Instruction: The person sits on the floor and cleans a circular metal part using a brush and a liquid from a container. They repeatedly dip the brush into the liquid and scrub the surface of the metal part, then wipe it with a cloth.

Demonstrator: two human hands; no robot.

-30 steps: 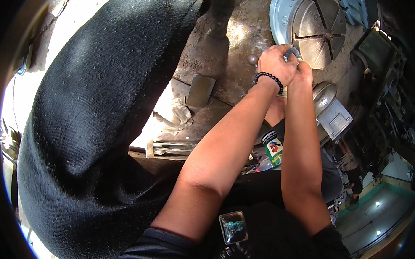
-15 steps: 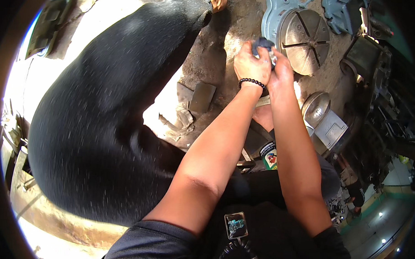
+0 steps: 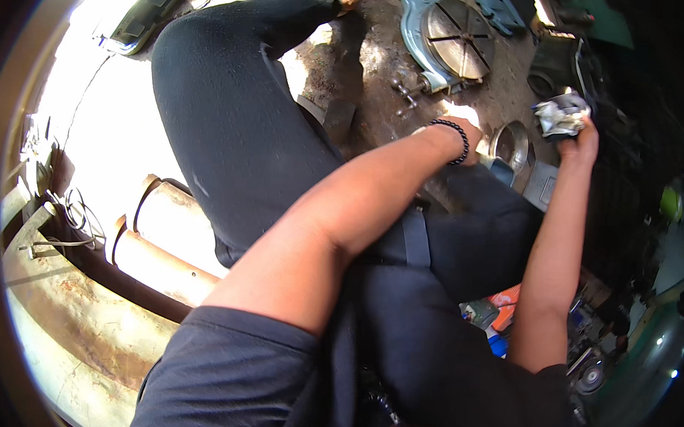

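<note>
My right hand (image 3: 582,143) is raised at the right, its fingers closed around a crumpled white and dark rag (image 3: 562,114). Farther in, my left hand (image 3: 471,134), with a black beaded bracelet on the wrist, is by my bent leg. Its fingers are hidden, so their position is unclear. Just to its right, a round metal bowl-like part (image 3: 509,144) lies tilted. Beyond the left hand stands a blue-based rotary table (image 3: 459,41) with a slotted round metal top and a crank handle.
My dark-trousered left leg (image 3: 225,111) stretches across the left side. Two rusty cylinders (image 3: 171,245) lie at lower left beside a worn metal casting (image 3: 75,309). Another blue machine part (image 3: 501,12) is at the far right. Dark machinery fills the right edge.
My hands have come apart; the rag, earlier between both, is now in the right hand, moved to the right. The left hand has come nearer to my leg. The view has shifted.
</note>
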